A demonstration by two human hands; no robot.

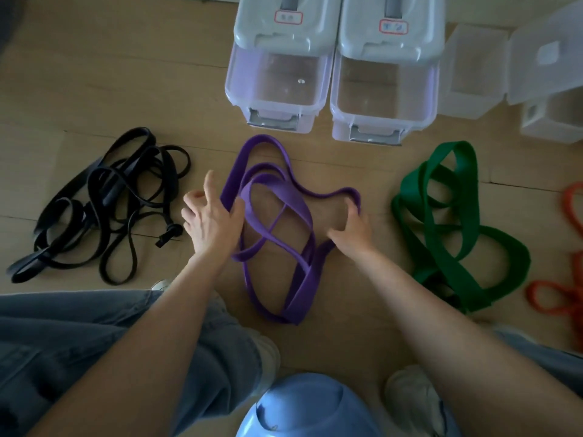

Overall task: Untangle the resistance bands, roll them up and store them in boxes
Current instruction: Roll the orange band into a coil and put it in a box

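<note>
- Hands: left hand (pixel 209 220) has its thumb hooked on the purple band (pixel 285 234), fingers spread; right hand (pixel 350 230) pinches its far loop.
- Pulling the crossed loops apart probably tightens the tangle.

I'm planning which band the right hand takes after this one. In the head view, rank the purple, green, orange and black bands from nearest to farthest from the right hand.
1. Purple band: the right hand grips it.
2. Green band: just to its right.
3. Orange band: far right edge.
4. Black bands: far left, beyond the left hand.

Orange and black are close to call.
</note>
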